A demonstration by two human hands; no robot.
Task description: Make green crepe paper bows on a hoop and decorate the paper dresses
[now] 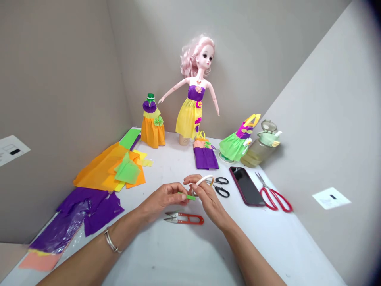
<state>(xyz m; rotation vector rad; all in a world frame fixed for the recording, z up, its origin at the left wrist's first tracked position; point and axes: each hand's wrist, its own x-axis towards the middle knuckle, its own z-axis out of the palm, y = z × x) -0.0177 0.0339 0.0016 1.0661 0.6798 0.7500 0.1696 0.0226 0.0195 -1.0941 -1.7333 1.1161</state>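
Observation:
Near the middle of the table, my left hand (168, 198) pinches a narrow bright green strip (190, 197) between thumb and fingertips. Close beside it, my right hand (206, 194) curls around a white ring that looks like a roll of tape (205, 178); the fingers partly hide it. The strip's free end points toward my right hand; whether those fingers touch it I cannot tell. Just below both hands lie orange-handled thread snips (190, 219). Black-handled scissors (222, 191) rest behind my right hand, their blades partly covered.
A pink-haired doll (195, 95) in a purple and yellow dress stands at the back. Small dresses (153, 129) surround it. Orange sheets (101, 169) and purple material (101, 210) lie left. A phone (246, 186), red-handled scissors (275, 196) and a lidded bottle (258, 149) occupy the right.

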